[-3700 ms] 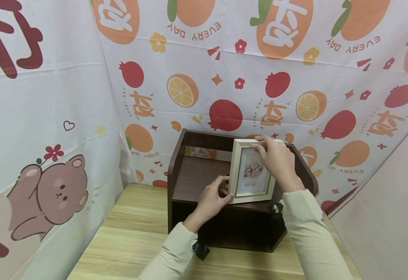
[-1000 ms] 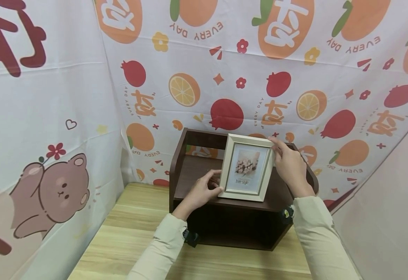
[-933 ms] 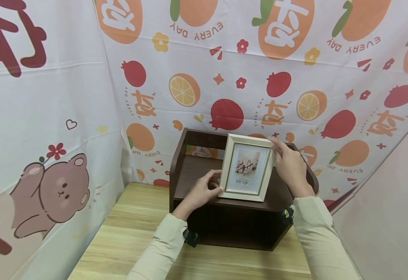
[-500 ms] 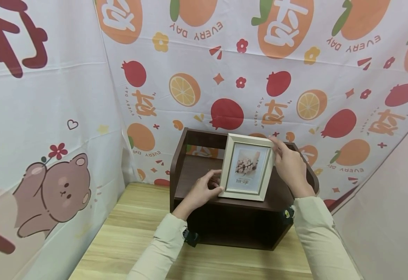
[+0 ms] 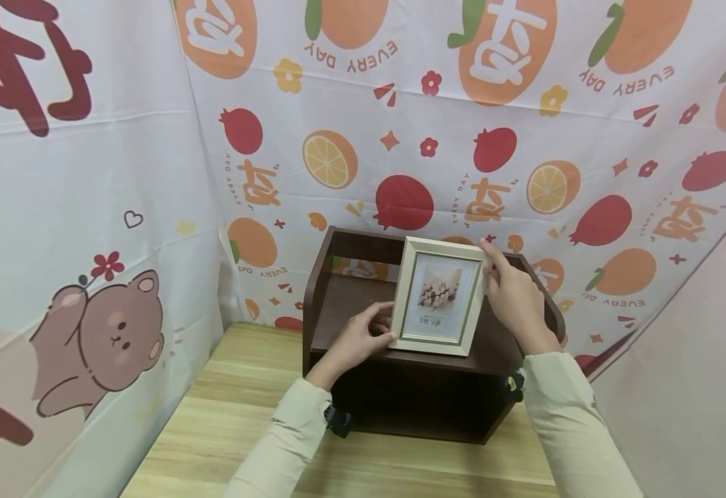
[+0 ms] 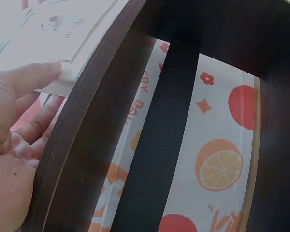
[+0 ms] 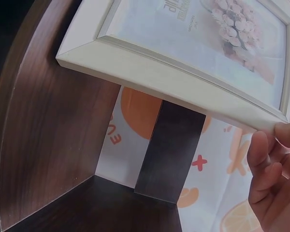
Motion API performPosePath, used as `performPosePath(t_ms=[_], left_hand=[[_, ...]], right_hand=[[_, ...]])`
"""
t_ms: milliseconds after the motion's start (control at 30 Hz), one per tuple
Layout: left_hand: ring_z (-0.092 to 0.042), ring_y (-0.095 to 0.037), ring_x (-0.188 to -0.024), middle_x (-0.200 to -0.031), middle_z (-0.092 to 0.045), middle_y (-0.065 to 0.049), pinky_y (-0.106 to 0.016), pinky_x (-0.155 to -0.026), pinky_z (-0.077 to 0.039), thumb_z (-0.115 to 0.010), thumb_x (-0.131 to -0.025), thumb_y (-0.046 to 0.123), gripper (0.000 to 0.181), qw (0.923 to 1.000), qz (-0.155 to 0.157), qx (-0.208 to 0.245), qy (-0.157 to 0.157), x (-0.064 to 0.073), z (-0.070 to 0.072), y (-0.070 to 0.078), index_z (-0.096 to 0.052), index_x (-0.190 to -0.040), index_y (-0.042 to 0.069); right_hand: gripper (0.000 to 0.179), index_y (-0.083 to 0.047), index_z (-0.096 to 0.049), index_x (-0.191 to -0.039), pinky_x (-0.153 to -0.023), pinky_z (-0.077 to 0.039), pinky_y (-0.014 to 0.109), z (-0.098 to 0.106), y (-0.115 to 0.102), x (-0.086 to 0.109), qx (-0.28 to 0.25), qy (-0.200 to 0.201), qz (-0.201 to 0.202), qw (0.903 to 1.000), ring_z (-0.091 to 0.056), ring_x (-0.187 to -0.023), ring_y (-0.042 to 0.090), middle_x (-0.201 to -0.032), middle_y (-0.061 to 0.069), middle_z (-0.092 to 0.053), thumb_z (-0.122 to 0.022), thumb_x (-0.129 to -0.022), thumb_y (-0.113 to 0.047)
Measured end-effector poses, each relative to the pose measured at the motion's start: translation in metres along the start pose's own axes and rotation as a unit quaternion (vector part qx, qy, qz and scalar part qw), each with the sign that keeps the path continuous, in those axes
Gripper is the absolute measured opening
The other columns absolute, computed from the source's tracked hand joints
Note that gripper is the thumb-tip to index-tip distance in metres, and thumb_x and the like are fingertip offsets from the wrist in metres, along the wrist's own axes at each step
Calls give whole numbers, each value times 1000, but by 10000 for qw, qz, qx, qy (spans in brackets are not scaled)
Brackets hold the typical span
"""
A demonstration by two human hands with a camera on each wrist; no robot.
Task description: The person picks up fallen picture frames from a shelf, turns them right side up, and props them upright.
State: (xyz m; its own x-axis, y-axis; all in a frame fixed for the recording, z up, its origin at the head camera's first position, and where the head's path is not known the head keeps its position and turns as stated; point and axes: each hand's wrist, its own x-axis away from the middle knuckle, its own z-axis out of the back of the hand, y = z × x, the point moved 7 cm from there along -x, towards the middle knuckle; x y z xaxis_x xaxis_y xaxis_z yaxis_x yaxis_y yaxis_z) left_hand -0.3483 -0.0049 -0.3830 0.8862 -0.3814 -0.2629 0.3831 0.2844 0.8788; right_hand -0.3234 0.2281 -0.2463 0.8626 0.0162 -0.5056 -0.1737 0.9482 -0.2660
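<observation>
A cream picture frame [image 5: 440, 297] with a flower photo and the words "free style" stands upright, leaning slightly back, at the front of the dark brown shelf's upper board [image 5: 350, 297]. At its lower left corner is my left hand [image 5: 356, 340], thumb in front and fingers curled behind. My right hand [image 5: 515, 294] holds the upper right corner between thumb and fingers. In the left wrist view, the left thumb [image 6: 36, 77] presses on the frame's corner. The right wrist view shows the right fingertips [image 7: 258, 150] at the frame's side edge [image 7: 174, 87].
The brown shelf has raised side panels [image 5: 315, 297] and a dark lower compartment [image 5: 412, 404]. It stands on a light wood table [image 5: 232, 415]. Fruit-printed cloth [image 5: 400, 104] hangs behind, and a bear-printed cloth [image 5: 113, 332] hangs at the left.
Compared with the oldest frame, the picture frame has turned to face front and shifted slightly left. My right hand has moved from its top edge to the upper right corner. Over the last second, both hands stay nearly still.
</observation>
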Motion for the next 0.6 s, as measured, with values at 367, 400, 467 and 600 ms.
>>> performPosePath(t_ms=[367,400,467,600], left_hand=[[-66,-21,-98,-109,-66,-5,-36,-81,-54,-66,-92,16,44,9956,-542,-442,620,21,13,13,-55,-134,14],[-66,-20,-99,-109,-66,-4,-37,-82,-54,-66,-92,18,42,9933,-641,-628,724,25,15,16,-56,-133,14],[-66,-19,-99,-108,-66,-2,-38,-82,-54,-68,-90,21,41,9866,-840,-1026,951,34,20,25,-59,-130,15],[-67,-20,-96,-105,-69,0,-37,-74,-53,-73,-86,27,37,9599,-1261,-1985,1526,55,29,41,-65,-121,18]], right_hand=[[45,-26,-45,-145,-40,-27,29,9,-4,21,-245,497,155,9983,-38,-44,15,-91,10,-71,-52,-100,-22],[43,-25,-48,-143,-41,-27,29,11,-4,26,-240,623,150,9977,-39,-45,15,-92,9,-71,-53,-100,-22],[41,-22,-53,-139,-41,-27,29,14,-5,36,-224,821,150,9963,-43,-48,16,-91,8,-71,-56,-98,-22],[36,-19,-60,-131,-45,-31,28,13,-5,59,-264,964,110,9949,-52,-60,17,-84,5,-66,-61,-96,-24]])
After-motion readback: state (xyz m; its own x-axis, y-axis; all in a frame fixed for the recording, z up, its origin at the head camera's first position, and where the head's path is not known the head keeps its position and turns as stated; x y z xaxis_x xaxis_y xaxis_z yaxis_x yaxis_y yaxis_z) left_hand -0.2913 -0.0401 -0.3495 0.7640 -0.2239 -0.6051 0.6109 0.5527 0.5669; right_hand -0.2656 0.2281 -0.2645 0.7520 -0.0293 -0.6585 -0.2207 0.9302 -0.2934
